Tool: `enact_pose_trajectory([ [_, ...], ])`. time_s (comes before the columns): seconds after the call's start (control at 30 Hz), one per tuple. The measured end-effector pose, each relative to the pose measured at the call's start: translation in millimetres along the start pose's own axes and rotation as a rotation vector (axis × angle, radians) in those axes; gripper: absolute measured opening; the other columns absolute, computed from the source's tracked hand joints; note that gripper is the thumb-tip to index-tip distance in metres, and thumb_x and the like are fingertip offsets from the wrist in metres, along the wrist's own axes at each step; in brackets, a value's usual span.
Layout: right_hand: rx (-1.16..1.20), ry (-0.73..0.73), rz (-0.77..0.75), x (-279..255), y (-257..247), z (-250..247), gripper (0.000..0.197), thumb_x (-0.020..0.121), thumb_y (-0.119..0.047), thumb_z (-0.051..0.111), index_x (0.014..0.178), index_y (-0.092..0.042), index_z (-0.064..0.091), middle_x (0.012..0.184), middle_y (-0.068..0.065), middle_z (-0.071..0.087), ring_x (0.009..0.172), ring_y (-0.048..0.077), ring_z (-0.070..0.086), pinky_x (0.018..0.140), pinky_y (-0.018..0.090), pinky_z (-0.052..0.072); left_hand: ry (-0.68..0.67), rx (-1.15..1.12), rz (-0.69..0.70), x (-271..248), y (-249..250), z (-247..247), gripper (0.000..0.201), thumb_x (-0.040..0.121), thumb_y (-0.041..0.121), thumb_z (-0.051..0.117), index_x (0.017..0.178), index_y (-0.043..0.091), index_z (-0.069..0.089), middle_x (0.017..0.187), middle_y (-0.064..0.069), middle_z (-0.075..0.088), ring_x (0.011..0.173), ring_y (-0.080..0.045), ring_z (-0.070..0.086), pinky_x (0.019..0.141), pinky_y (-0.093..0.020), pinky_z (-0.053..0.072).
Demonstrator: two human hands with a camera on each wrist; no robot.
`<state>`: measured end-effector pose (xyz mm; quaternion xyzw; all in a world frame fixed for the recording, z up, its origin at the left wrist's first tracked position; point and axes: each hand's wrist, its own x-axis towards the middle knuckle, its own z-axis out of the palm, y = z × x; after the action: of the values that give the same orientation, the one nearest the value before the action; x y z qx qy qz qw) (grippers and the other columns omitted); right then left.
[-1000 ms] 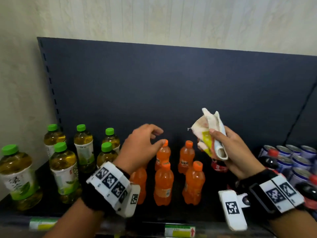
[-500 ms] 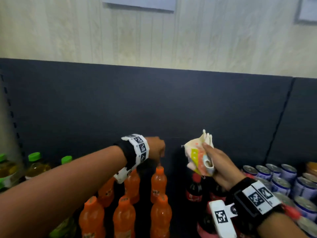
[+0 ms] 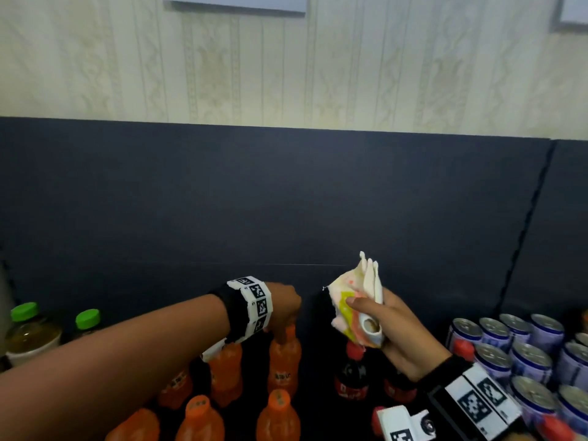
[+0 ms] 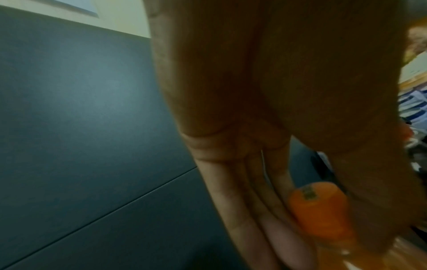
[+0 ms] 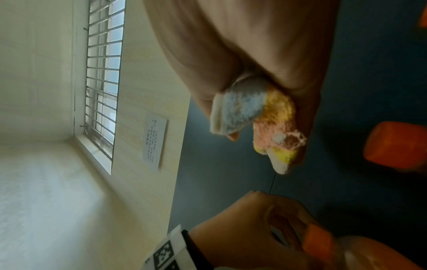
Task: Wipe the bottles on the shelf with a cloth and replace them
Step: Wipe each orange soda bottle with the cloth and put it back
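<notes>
Dark blue-grey metal shelf (image 3: 286, 202) backs rows of drinks under pale patterned wallpaper. At the rear of the orange rows, the left hand (image 3: 283, 305) pinches the ribbed cap of an orange plastic soda bottle (image 3: 283, 361). Just right of that bottle, the right hand (image 3: 391, 332) clutches a bunched, fuzzy yellow-pink-white cloth (image 3: 353, 300) above red-capped cola bottles (image 3: 351, 374).

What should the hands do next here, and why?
Probably lift the orange bottle straight up and out of its row. The left hand already has its fingers around the cap at the neck, while the right hand holds the folded cloth up beside it, not yet touching any bottle, so wiping needs the bottle brought to the cloth.
</notes>
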<state>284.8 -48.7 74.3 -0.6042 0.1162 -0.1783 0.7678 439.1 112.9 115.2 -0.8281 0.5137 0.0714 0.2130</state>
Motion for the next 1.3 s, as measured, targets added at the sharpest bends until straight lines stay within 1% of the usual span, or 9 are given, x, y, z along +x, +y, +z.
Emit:
enact_pose_trajectory([
  [0.1, 0.006, -0.013, -0.032, -1.7, -6.7, 1.8, 0.039, 0.096, 0.004, 0.068, 0.134, -0.004, 0.061, 0.128, 0.035, 0.068, 0.105, 0.043, 0.074, 0.095, 0.061, 0.061, 0.142, -0.101, -0.049, -16.1, -11.6, -9.0, 0.030, 0.079, 0.035, 0.080, 0.090, 0.008, 0.075, 0.091, -0.013, 0.077, 0.087, -0.031, 0.072, 0.078, -0.040, 0.059],
  [0.33, -0.052, -0.026, -0.149, -6.2, -14.6, 20.3, 0.035, 0.095, 0.013, 0.061, 0.127, -0.001, 0.066, 0.097, 0.014, 0.082, 0.076, 0.018, 0.079, 0.057, 0.026, 0.060, 0.761, -0.557, -0.137, -103.5, -50.4, -36.0, 0.016, 0.077, 0.033, 0.080, 0.082, 0.023, 0.068, 0.072, 0.010, 0.065, 0.066, -0.004, 0.060, 0.065, -0.024, 0.046],
  [0.43, -0.107, -0.035, -0.204, -12.5, -20.2, 39.6, 0.033, 0.098, 0.008, 0.060, 0.127, -0.006, 0.068, 0.105, 0.014, 0.082, 0.084, 0.019, 0.080, 0.061, 0.026, 0.061, 1.102, -0.805, -0.121, -145.1, -44.3, -25.4, 0.014, 0.085, 0.026, 0.081, 0.092, 0.024, 0.069, 0.089, 0.003, 0.068, 0.079, -0.008, 0.067, 0.073, -0.025, 0.052],
  [0.57, -0.132, -0.057, -0.249, -26.1, -21.6, 70.5, 0.029, 0.102, -0.001, 0.060, 0.128, -0.012, 0.068, 0.117, 0.014, 0.080, 0.107, 0.033, 0.078, 0.078, 0.036, 0.063, 1.330, -1.287, -0.084, -195.2, -19.4, 10.4, 0.013, 0.093, 0.032, 0.072, 0.106, 0.030, 0.068, 0.107, 0.006, 0.075, 0.095, -0.009, 0.075, 0.069, -0.034, 0.066],
  [0.9, -0.304, -0.377, -0.409, -100.7, 3.7, 162.0, 0.037, 0.108, -0.036, 0.055, 0.130, -0.066, 0.058, 0.134, -0.022, 0.070, 0.123, -0.001, 0.068, 0.099, 0.029, 0.054, 1.395, -1.577, -0.319, -237.5, 20.0, 114.9, 0.040, 0.077, 0.067, 0.069, 0.106, 0.039, 0.071, 0.101, 0.005, 0.077, 0.092, -0.015, 0.076, 0.076, -0.055, 0.065],
  [1.03, -0.657, -0.470, -0.518, -129.7, 52.4, 188.8, 0.062, 0.103, -0.033, 0.049, 0.151, -0.068, 0.031, 0.161, -0.042, 0.031, 0.151, -0.016, 0.028, 0.124, 0.029, 0.026, 1.442, -1.604, -0.348, -240.8, 25.0, 129.4, 0.034, 0.081, 0.061, 0.072, 0.103, 0.035, 0.071, 0.095, 0.002, 0.078, 0.087, -0.021, 0.078, 0.072, -0.055, 0.065],
  [1.13, -0.881, -0.469, -0.566, -147.2, 83.1, 186.3, 0.066, 0.099, -0.063, 0.048, 0.153, -0.074, 0.012, 0.163, -0.051, 0.000, 0.156, -0.016, 0.002, 0.126, 0.012, 0.001, 1.468, -1.677, -0.391, -248.1, 23.0, 145.1, 0.026, 0.088, 0.050, 0.071, 0.104, 0.030, 0.071, 0.099, -0.003, 0.079, 0.093, -0.024, 0.078, 0.081, -0.061, 0.062],
  [1.23, -0.534, -0.499, -0.463, -162.1, 90.7, 186.2, 0.063, 0.095, -0.079, 0.050, 0.154, -0.062, 0.036, 0.170, -0.034, 0.021, 0.159, -0.005, 0.017, 0.128, 0.017, 0.017, 1.437, -1.712, -0.366, -251.6, 33.6, 152.4, 0.027, 0.084, 0.048, 0.071, 0.103, 0.030, 0.071, 0.101, -0.003, 0.079, 0.094, -0.021, 0.077, 0.083, -0.055, 0.063],
  [1.3, -0.449, -0.440, -0.465, -165.3, 84.5, 193.4, 0.066, 0.091, -0.086, 0.047, 0.152, -0.062, 0.040, 0.169, -0.029, 0.028, 0.159, -0.004, 0.022, 0.130, 0.030, 0.022, 1.391, -1.705, -0.302, -251.0, 48.3, 151.3, 0.023, 0.082, 0.047, 0.070, 0.100, 0.033, 0.073, 0.098, 0.002, 0.079, 0.090, -0.014, 0.077, 0.076, -0.035, 0.064],
])
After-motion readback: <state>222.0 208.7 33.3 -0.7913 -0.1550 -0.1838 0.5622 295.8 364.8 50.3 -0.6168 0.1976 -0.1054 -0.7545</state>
